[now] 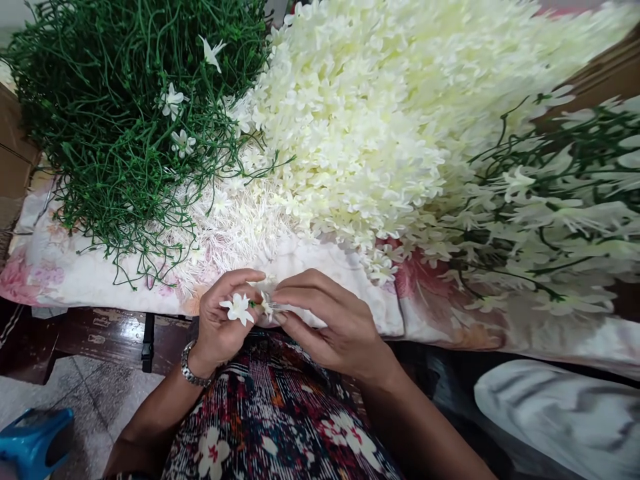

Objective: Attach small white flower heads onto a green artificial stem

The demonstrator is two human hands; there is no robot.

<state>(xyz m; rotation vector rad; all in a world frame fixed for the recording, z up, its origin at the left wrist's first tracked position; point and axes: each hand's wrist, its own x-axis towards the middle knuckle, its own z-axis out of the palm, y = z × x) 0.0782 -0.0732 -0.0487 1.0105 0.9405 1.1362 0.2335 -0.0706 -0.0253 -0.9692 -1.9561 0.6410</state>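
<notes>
Left hand (220, 323) pinching green stem of artificial white flower (238, 309), above worktop's near edge; right hand (340, 330) pinching second blossom (267, 305). Likely featherlight, petals soft, easily creased; best gripped by stem.

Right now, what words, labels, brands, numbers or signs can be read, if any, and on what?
No text can be read.
Metal band at the left hand: no number visible.
Black buckle: too small to read any marking.
Pale mark on the brown wood: too blurred to tell if it is writing.
</notes>
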